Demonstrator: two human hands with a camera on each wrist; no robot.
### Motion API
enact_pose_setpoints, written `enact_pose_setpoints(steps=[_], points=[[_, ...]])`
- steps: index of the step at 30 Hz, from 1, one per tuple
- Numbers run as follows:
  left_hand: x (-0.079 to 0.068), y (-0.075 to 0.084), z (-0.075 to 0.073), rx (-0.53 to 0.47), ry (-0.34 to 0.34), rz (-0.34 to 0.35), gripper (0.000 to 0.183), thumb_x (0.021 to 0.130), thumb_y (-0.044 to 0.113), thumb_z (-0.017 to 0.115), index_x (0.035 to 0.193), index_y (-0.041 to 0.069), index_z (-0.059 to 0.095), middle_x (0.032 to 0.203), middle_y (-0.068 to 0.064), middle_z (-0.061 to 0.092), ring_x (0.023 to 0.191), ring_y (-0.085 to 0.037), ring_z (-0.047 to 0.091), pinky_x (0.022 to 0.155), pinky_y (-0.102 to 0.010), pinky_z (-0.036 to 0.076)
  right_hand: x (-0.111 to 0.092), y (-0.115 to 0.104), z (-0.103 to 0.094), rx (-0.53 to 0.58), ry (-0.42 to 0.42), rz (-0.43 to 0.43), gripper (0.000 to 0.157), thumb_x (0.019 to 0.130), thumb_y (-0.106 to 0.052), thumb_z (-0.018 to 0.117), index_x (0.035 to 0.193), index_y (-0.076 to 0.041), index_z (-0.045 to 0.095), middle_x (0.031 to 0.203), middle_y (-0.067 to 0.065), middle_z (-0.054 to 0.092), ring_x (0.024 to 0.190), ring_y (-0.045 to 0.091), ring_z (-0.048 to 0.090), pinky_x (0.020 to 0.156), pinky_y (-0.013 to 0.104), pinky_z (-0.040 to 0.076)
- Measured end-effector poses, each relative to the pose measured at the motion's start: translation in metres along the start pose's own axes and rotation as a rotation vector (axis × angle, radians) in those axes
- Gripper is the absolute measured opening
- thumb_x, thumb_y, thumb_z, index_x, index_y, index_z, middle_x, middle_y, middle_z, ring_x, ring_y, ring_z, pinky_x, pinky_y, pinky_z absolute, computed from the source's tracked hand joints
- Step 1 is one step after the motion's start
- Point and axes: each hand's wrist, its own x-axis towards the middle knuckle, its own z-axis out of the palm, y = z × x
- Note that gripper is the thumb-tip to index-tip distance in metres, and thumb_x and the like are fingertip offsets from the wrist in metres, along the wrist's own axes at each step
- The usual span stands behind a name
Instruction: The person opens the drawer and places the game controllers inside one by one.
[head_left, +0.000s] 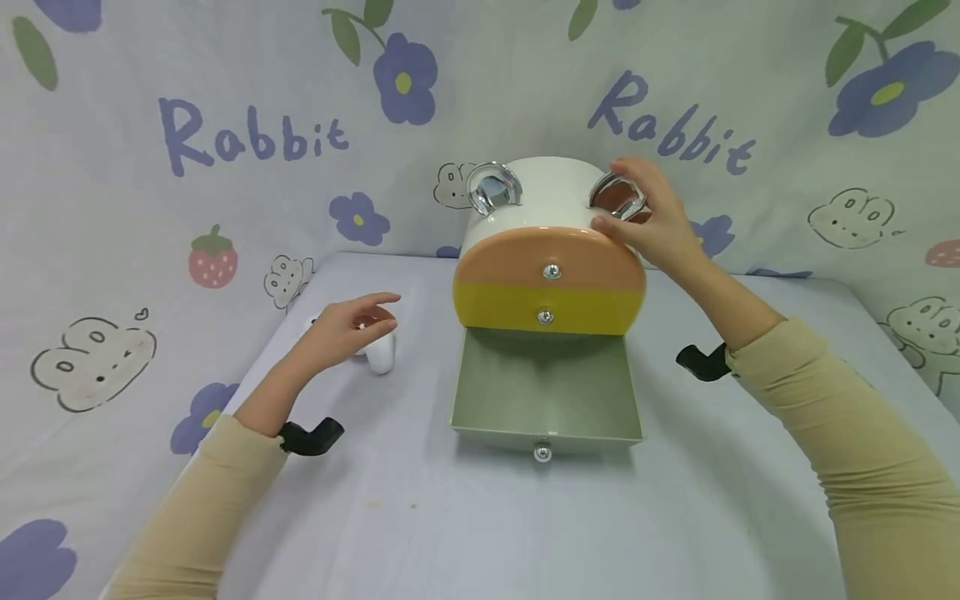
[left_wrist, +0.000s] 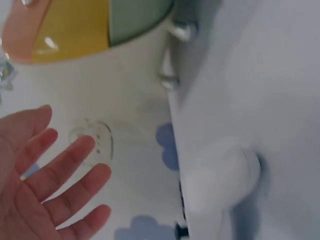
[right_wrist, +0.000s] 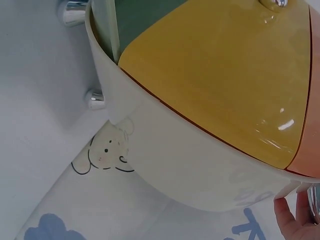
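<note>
A rounded white drawer box (head_left: 558, 187) stands on the table, with an orange drawer (head_left: 502, 268) above a yellow drawer (head_left: 498, 308), both closed. Below them, the green drawer (head_left: 543, 383) is pulled out and holds nothing. My right hand (head_left: 656, 218) grips the silver-rimmed ring (head_left: 630, 196) on the box's top right, thumb near the front edge; its fingers (right_wrist: 295, 220) show at the box's side. Over the left of the table, my left hand (head_left: 348, 331) hovers with fingers loosely bent and nothing held. Partly behind it lies a smooth white object (head_left: 382, 354) with a rounded end.
A matching silver ring (head_left: 495, 187) sits on the box's top left. Short silver feet (right_wrist: 95, 99) lift the box off the white tabletop (head_left: 420, 533). A printed cloth (head_left: 255, 67) with flowers and rabbits hangs behind. Black wrist mounts (head_left: 311, 437) stick out from both sleeves.
</note>
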Motion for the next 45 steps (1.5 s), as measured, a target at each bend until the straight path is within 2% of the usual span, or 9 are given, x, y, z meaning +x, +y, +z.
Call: enact_pose_setpoints(steps=[6, 11, 15, 23, 28, 34, 39, 45], points=[[0.003, -0.026, -0.014, 0.118, -0.044, -0.039, 0.047, 0.092, 0.029, 0.055, 0.134, 0.012, 0.046, 0.128, -0.016, 0.052, 0.118, -0.036, 0.046, 0.093, -0.054, 0.038, 0.0, 0.0, 0.0, -0.002, 0.003, 0.01, 0.066, 0.08, -0.019, 0.07, 0.138, -0.014, 0.039, 0.145, 0.0, 0.03, 0.124, 0.015, 0.034, 0.074, 0.02, 0.041], [0.008, -0.041, -0.021, 0.167, -0.119, -0.023, 0.055, 0.088, 0.026, 0.061, 0.137, 0.008, 0.041, 0.137, -0.022, 0.042, 0.127, -0.04, 0.034, 0.102, -0.055, 0.029, -0.001, 0.001, 0.0, 0.002, 0.003, 0.012, 0.066, 0.08, -0.018, 0.069, 0.138, -0.015, 0.039, 0.145, -0.001, 0.03, 0.124, 0.015, 0.034, 0.075, 0.023, 0.042], [0.013, -0.054, -0.021, 0.189, -0.167, -0.045, 0.066, 0.084, 0.026, 0.066, 0.14, 0.008, 0.035, 0.141, -0.022, 0.036, 0.13, -0.042, 0.029, 0.104, -0.056, 0.025, -0.001, 0.001, -0.001, 0.004, 0.003, 0.014, 0.066, 0.08, -0.018, 0.069, 0.139, -0.015, 0.039, 0.144, -0.001, 0.03, 0.123, 0.015, 0.035, 0.076, 0.023, 0.043], [0.017, -0.084, -0.018, 0.158, -0.2, -0.162, 0.075, 0.082, 0.035, 0.067, 0.142, 0.01, 0.03, 0.137, -0.02, 0.041, 0.128, -0.044, 0.029, 0.102, -0.06, 0.023, 0.0, 0.001, 0.0, -0.007, 0.005, 0.013, 0.066, 0.08, -0.018, 0.07, 0.138, -0.015, 0.039, 0.144, -0.001, 0.031, 0.124, 0.014, 0.034, 0.076, 0.023, 0.043], [0.019, -0.092, -0.017, 0.143, -0.221, -0.18, 0.077, 0.08, 0.041, 0.067, 0.141, 0.009, 0.033, 0.14, -0.024, 0.034, 0.131, -0.046, 0.022, 0.103, -0.062, 0.019, 0.0, 0.001, 0.0, -0.007, 0.006, 0.01, 0.065, 0.08, -0.017, 0.069, 0.138, -0.014, 0.039, 0.144, 0.0, 0.032, 0.123, 0.015, 0.035, 0.075, 0.02, 0.043], [0.022, -0.106, -0.013, 0.18, -0.271, -0.179, 0.077, 0.077, 0.041, 0.07, 0.138, 0.008, 0.036, 0.146, -0.026, 0.02, 0.133, -0.05, 0.005, 0.1, -0.069, 0.006, 0.001, 0.001, 0.0, -0.004, 0.009, 0.004, 0.065, 0.08, -0.017, 0.07, 0.138, -0.014, 0.04, 0.143, 0.0, 0.032, 0.12, 0.015, 0.036, 0.072, 0.017, 0.042], [0.021, -0.113, -0.011, 0.185, -0.265, -0.186, 0.073, 0.078, 0.033, 0.071, 0.137, 0.007, 0.036, 0.148, -0.025, 0.013, 0.131, -0.053, 0.005, 0.099, -0.07, 0.007, 0.001, 0.0, 0.001, 0.005, 0.011, -0.012, 0.065, 0.08, -0.015, 0.07, 0.137, -0.012, 0.04, 0.143, 0.001, 0.033, 0.119, 0.015, 0.037, 0.072, 0.015, 0.042], [0.021, -0.118, -0.01, 0.165, -0.222, -0.196, 0.069, 0.076, 0.031, 0.072, 0.133, 0.005, 0.042, 0.146, -0.024, 0.018, 0.127, -0.054, 0.013, 0.099, -0.067, 0.014, 0.001, 0.001, 0.002, 0.019, 0.017, -0.029, 0.064, 0.08, -0.013, 0.069, 0.137, -0.012, 0.041, 0.142, 0.002, 0.034, 0.115, 0.015, 0.039, 0.071, 0.013, 0.042]])
